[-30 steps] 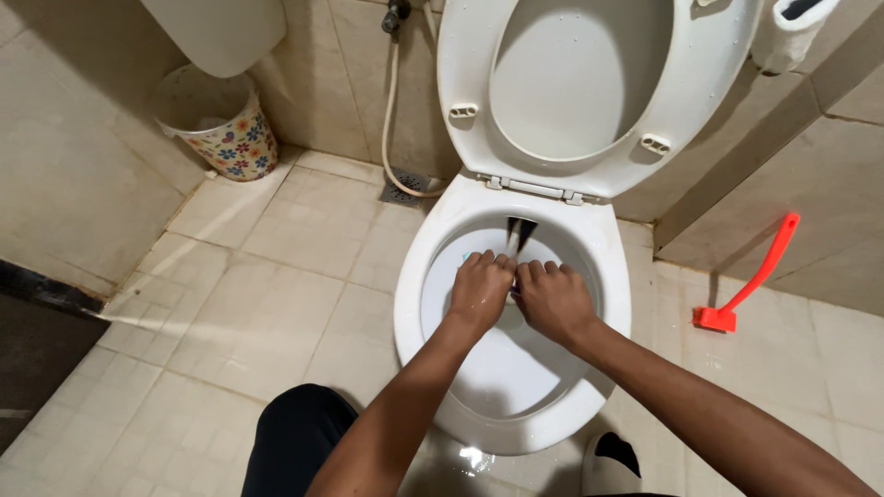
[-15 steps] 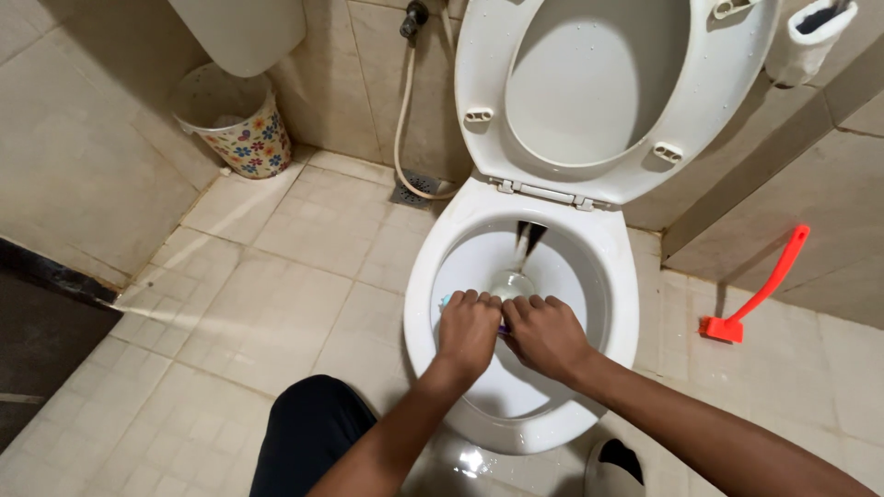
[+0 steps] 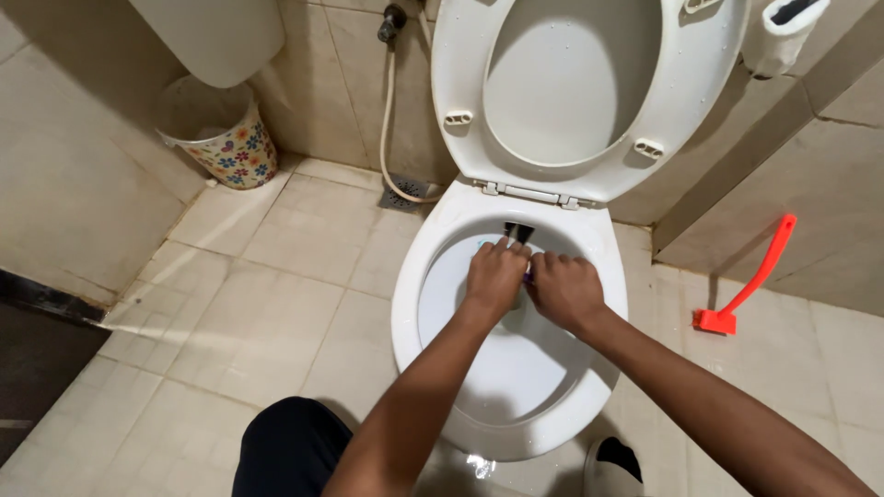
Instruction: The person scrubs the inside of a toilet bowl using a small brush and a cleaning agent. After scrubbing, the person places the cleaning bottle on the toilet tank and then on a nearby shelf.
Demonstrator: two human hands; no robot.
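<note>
A white toilet bowl (image 3: 410,313) stands with its seat and lid (image 3: 709,83) raised against the wall. Both my hands are inside the bowl near its back, side by side with knuckles up. My left hand (image 3: 494,273) and my right hand (image 3: 564,290) are closed on a small scrubber (image 3: 528,274), which they press onto the porcelain. Only a purple sliver of it shows between the fists, the rest is hidden. A dark nozzle (image 3: 518,230) sticks out under the back rim just beyond my fingers.
A floral waste bin (image 3: 226,143) stands in the left corner under a white cistern (image 3: 216,32). A hose (image 3: 387,120) hangs by a floor drain (image 3: 410,191). A red long-handled brush (image 3: 750,281) leans on the right wall. My dark knee (image 3: 290,446) is at the bottom.
My two hands slid from the back of the bowl toward its middle and have now returned to the back, next to the nozzle. The view shifted slightly.
</note>
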